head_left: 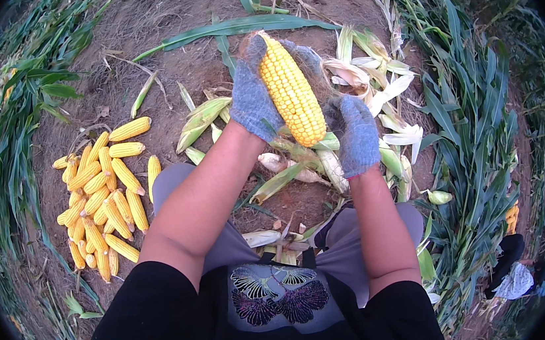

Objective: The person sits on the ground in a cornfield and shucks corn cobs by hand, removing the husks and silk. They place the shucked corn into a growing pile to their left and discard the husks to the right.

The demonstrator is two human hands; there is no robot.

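Corncob [291, 92], yellow, tapered, bare | our grey-gloved left grip [253, 99] clamped on it | our grey-gloved right grip [356, 133] beside, closure unclear

Room around the corn pile [98, 200]
Soil [108, 94] beyond it leaves passage; left knee [168, 179] and husks [201, 123] obstruct its right side
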